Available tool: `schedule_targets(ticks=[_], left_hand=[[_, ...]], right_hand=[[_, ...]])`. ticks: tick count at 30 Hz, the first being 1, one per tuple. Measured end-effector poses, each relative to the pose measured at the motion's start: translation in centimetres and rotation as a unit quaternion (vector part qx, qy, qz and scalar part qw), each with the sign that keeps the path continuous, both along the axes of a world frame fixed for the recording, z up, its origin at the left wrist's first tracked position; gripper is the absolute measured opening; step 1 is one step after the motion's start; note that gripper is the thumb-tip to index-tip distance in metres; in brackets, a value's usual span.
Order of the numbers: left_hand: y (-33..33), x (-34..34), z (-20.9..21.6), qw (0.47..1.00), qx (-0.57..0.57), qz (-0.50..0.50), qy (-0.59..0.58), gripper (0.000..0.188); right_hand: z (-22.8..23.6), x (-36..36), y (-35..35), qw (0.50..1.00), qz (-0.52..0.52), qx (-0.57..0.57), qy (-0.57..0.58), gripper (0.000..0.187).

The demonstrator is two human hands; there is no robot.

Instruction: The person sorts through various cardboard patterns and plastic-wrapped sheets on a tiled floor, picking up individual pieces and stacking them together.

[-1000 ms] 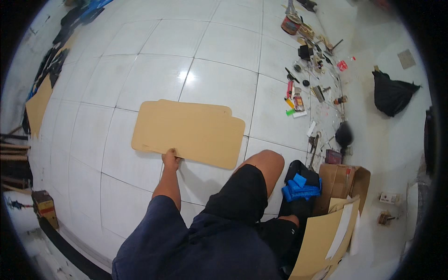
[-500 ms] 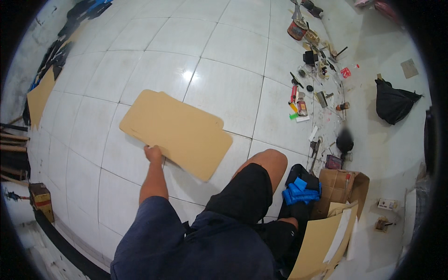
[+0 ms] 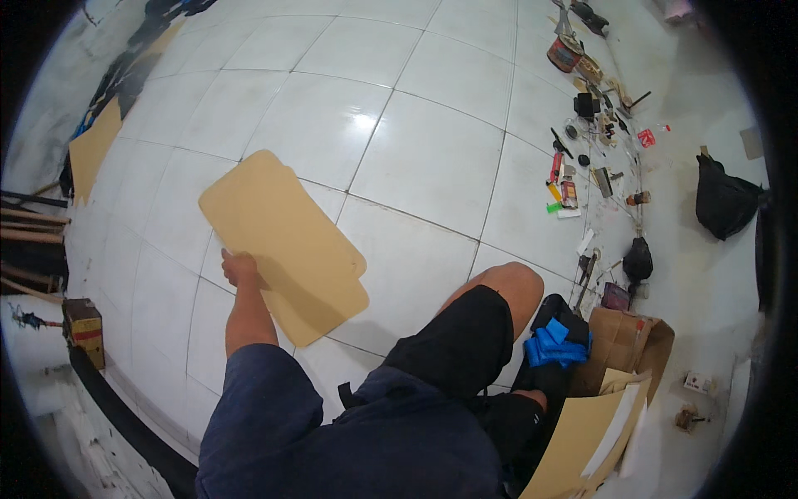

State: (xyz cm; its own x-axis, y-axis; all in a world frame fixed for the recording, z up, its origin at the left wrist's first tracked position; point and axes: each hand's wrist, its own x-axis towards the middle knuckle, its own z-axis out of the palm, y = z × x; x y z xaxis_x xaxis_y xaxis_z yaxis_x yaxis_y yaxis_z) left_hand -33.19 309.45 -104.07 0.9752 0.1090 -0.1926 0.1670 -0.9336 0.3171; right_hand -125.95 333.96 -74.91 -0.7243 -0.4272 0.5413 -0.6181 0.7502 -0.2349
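Observation:
Two flat tan cardboard sheets (image 3: 287, 229) with rounded corners appear to lie one over the other, slightly offset, over the white tiled floor (image 3: 424, 141). My left hand (image 3: 241, 268) is closed on their near left edge, with part of the grip hidden. A shadow falls across the lower part of the sheets. My right hand is out of sight; only my bent leg (image 3: 470, 320) in black shorts shows on that side.
Small tools and odds and ends (image 3: 565, 183) lie along the right wall. Beside my leg are a blue and black cloth item (image 3: 555, 345), an open brown carton (image 3: 611, 341) and larger tan sheets (image 3: 573, 432). A yellowish box (image 3: 86, 333) stands at left.
My left hand has moved left and slightly up with the cardboard sheets, which have turned clockwise. My view has shifted, so the surroundings sit farther right.

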Motion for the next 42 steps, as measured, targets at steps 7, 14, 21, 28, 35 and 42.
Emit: schedule_targets(ticks=[7, 14, 21, 28, 35, 42], left_hand=[[0.0, -7.7, -4.5, 0.926, 0.065, -0.372, -0.006, 0.066], [-8.2, -18.6, -3.3, 0.798, 0.114, -0.592, -0.012, 0.066], [-6.8, -12.6, -9.3, 0.701, 0.191, -0.685, 0.050, 0.047], [4.3, -6.5, -12.0, 0.606, 0.076, -0.792, -0.005, 0.031], [-7.1, -9.8, -4.8, 0.614, 0.044, -0.784, -0.081, 0.026], [-20.6, -31.7, 9.1, 0.559, -0.351, -0.749, 0.067, 0.033]], right_hand=[[-2.5, -3.7, -6.1, 0.995, 0.097, 0.001, -0.009, 0.036], [-1.2, -1.3, -4.3, 0.984, 0.121, 0.067, 0.113, 0.041], [-2.3, -7.0, 3.5, 0.994, 0.043, 0.009, -0.104, 0.054], [-3.3, 2.1, 0.5, 0.997, 0.006, -0.060, -0.053, 0.042], [-4.3, 11.5, -1.0, 0.982, 0.108, 0.092, -0.125, 0.067], [-10.7, 14.2, -1.7, 0.976, 0.015, 0.187, -0.107, 0.069]])
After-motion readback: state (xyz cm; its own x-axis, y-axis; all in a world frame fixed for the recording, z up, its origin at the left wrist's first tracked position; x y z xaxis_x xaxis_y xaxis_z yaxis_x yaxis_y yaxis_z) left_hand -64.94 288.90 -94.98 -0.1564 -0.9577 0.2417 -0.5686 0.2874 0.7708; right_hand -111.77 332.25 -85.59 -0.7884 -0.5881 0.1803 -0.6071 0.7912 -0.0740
